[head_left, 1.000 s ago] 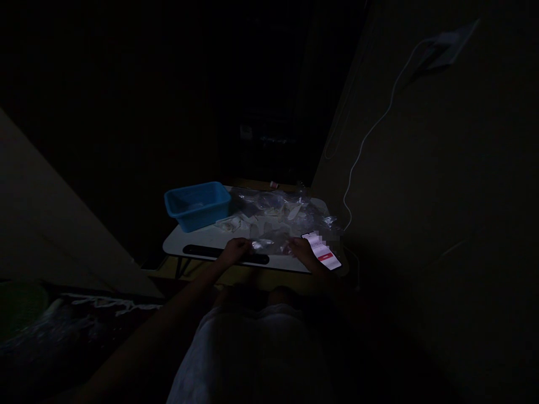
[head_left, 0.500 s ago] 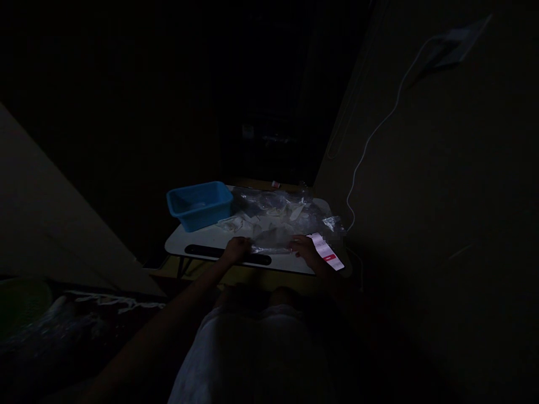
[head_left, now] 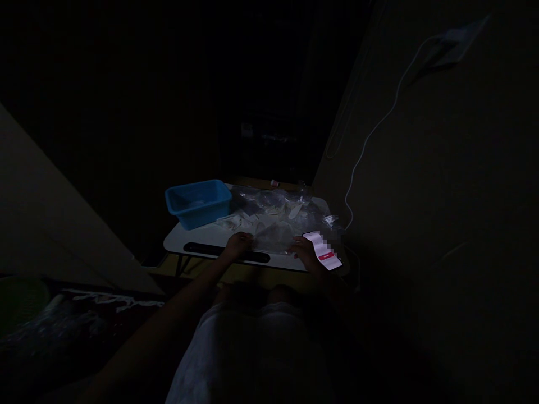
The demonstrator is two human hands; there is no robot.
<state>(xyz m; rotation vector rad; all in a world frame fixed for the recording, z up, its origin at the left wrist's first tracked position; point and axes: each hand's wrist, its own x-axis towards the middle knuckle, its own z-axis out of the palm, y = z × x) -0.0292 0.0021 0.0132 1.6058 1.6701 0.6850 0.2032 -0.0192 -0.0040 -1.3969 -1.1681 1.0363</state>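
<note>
A clear plastic bag [head_left: 272,238] lies near the front of the small white table [head_left: 174,241], between my two hands. My left hand [head_left: 239,243] is closed on its left edge. On the opposite edge, my right hand [head_left: 302,249] has its fingers curled and holds the plastic. Just right of that hand is a phone [head_left: 323,251] with a bright screen. Behind the bag are more crumpled clear plastic bags [head_left: 261,197] and some whitish pieces [head_left: 236,220], too dim to name. The dark light hides the fine detail of my fingers.
A blue plastic basin [head_left: 200,205] stands at the table's left rear. A black slot [head_left: 202,248] runs along the front edge. A white cable [head_left: 370,134] hangs from a wall socket on the right. A small red-and-white item [head_left: 274,183] sits behind the table.
The bag between my hands now lies flatter and more spread on the table; earlier it was bunched and shiny along its front. Both hands stay almost in place, and the view has shifted slightly.
</note>
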